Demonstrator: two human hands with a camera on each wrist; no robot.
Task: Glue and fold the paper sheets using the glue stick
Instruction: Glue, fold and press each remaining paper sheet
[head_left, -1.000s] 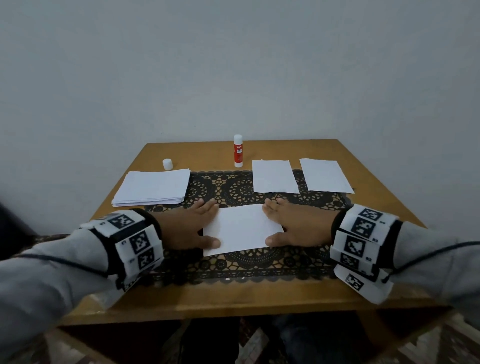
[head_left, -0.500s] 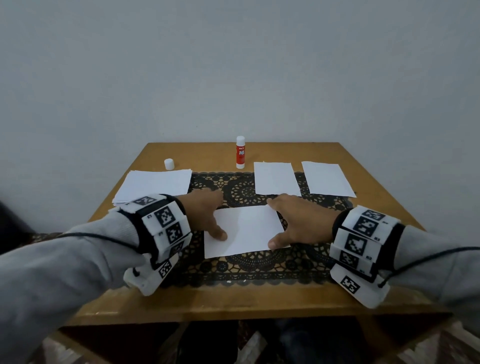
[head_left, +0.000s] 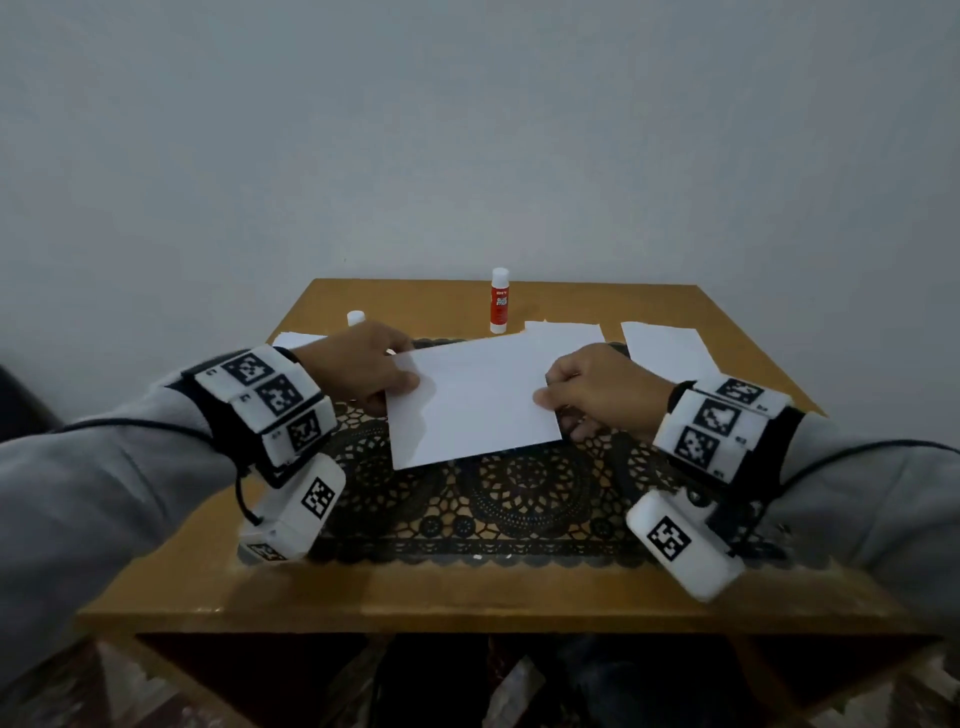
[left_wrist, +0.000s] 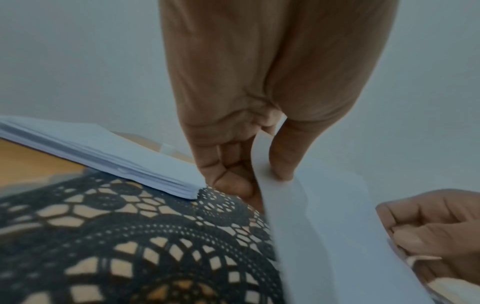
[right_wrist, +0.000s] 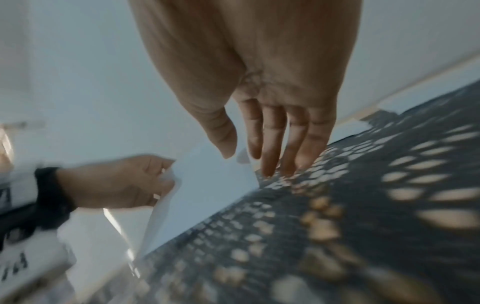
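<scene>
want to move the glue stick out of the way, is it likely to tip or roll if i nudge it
Probably tips easily: the glue stick stands upright, tall and narrow, on the bare table. Once down, its round body would likely roll. It looks small and plastic, so probably light; gripping it low seems safer than pushing.

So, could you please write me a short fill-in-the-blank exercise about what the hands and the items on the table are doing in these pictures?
1. The left hand and right hand hold one white paper sheet by its ____ edges.
2. The red-and-white glue stick stands ____ on the wooden table.
3. The small white cap lies to the glue stick's ____.

Missing words: side; upright; left
</scene>
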